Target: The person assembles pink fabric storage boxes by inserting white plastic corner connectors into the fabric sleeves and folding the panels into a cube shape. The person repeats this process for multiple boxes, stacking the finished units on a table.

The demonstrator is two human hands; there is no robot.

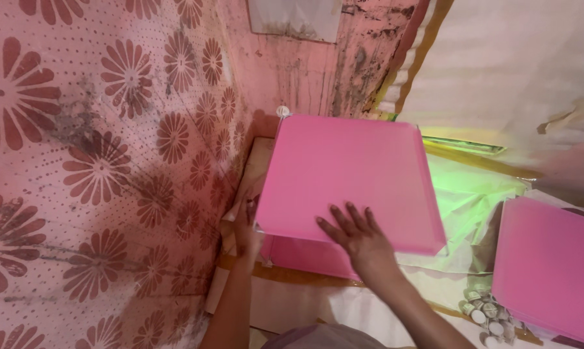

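r hand flat, grip released, on pink top panel; l hand at its left edge, grip unclear

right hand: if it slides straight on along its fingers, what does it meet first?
The right hand lies flat on the pink panel, fingers pointing up-left. Going on, it meets only more panel, then probably the white corner connector and pink wall; depth unclear.
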